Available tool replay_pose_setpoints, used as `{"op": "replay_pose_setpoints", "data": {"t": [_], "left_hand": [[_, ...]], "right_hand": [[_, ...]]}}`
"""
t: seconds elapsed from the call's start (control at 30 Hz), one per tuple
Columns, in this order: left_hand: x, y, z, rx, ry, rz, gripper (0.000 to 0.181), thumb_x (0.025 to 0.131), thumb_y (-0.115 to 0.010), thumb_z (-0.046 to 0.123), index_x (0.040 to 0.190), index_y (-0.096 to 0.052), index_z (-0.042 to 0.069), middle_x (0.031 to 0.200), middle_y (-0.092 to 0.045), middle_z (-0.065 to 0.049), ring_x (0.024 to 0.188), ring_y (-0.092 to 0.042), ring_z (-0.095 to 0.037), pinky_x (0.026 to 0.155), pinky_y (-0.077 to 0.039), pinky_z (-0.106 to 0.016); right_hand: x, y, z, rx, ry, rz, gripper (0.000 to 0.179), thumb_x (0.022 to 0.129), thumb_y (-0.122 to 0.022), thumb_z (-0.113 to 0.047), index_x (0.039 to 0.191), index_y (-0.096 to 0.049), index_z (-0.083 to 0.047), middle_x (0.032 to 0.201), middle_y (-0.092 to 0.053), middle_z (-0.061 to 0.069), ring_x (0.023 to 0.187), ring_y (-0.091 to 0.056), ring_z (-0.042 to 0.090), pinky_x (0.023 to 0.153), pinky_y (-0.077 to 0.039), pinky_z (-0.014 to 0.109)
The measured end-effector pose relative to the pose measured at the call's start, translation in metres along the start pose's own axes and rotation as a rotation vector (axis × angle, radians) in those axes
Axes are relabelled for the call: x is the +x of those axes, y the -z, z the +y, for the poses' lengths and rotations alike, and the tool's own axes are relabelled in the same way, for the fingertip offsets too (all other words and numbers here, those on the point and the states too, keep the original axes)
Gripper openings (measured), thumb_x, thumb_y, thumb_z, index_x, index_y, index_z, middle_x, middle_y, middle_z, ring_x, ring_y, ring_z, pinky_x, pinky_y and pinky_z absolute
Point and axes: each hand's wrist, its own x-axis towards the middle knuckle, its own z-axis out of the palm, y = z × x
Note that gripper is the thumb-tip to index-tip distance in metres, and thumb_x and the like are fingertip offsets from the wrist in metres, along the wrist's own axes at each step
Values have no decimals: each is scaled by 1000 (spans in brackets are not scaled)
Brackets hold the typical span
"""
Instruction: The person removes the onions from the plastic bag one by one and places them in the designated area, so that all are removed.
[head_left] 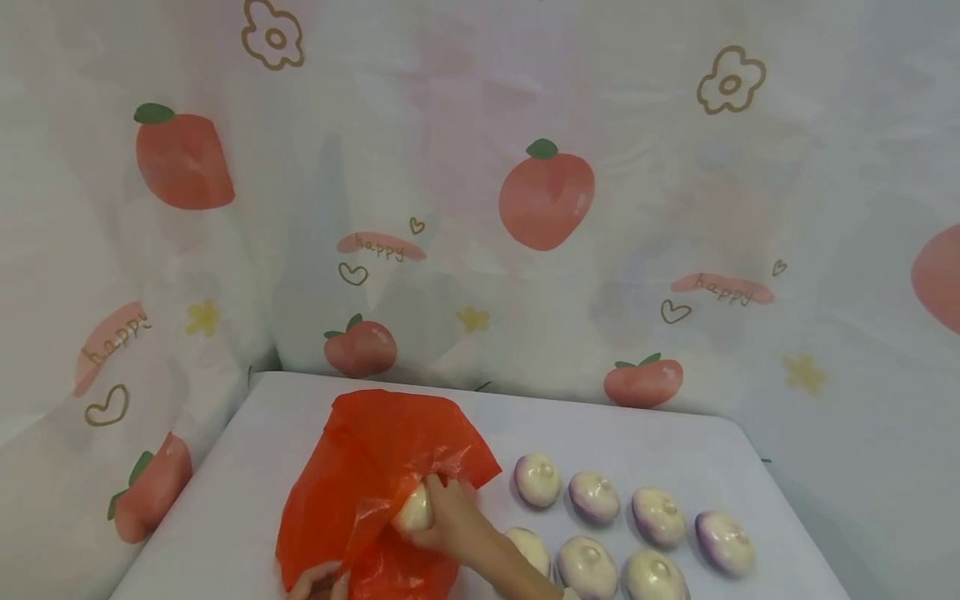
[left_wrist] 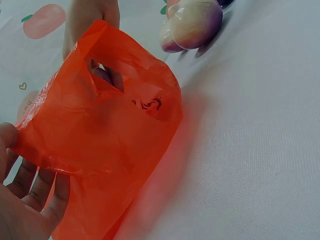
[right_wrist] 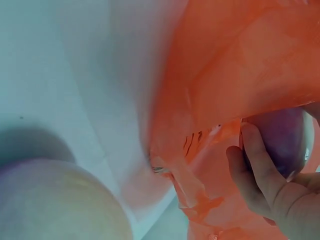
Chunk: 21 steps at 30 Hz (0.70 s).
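A red plastic bag (head_left: 375,475) stands at the table's left, its mouth turned toward the right hand. My left hand (head_left: 321,581) pinches the bag's edge between thumb and fingers, plain in the left wrist view, where the left hand (left_wrist: 30,200) sits at lower left. With my right hand (head_left: 456,523) I grip a round white-and-purple turnip-like vegetable (head_left: 415,510) at the bag's opening. In the right wrist view the fingers curl round this turnip-like vegetable (right_wrist: 282,140), with red plastic above and behind it. The bag's inside is mostly hidden.
Several similar vegetables lie in two rough rows right of the bag, among them one (head_left: 537,481) near its corner and one (head_left: 725,543) farthest right. A white cloth covers the table (head_left: 660,442). A fruit-printed curtain (head_left: 450,167) hangs behind and at the sides.
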Motion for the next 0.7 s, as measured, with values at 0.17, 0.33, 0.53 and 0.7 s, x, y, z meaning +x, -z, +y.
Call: {"op": "replay_pose_setpoints", "data": {"t": [0.17,0.33,0.53,0.7], "left_hand": [[-2,-2,1,3,-34,44,12,90,-60,6,100,-62,1,82,-63,-7,66,-57,-19,57,-49,-30],[-4,1,8,-51,-56,41,11,88,-60,4,98,-63,1,82,-63,-7,65,-57,-18,54,-47,-25],[-4,4,12,-83,-24,2,12,88,-59,3,100,-62,-1,84,-62,-8,68,-57,-19,56,-47,-24],[-5,3,11,-94,-46,16,12,87,-60,1,98,-63,-1,83,-63,-8,67,-57,-18,56,-48,-24]], "right_hand": [[-5,-3,6,-29,95,17,66,75,-77,-31,130,-47,-11,117,-46,4,100,-46,18,82,-48,31],[-14,-1,9,-52,111,40,72,75,-76,-33,135,-43,-11,122,-42,7,101,-46,19,83,-47,31],[-26,2,15,-44,103,63,78,76,-76,-35,139,-40,-9,124,-39,11,89,-52,18,79,-49,32],[-36,2,22,-51,161,101,74,76,-77,-34,135,-43,-5,116,-45,9,85,-54,14,81,-48,31]]}}
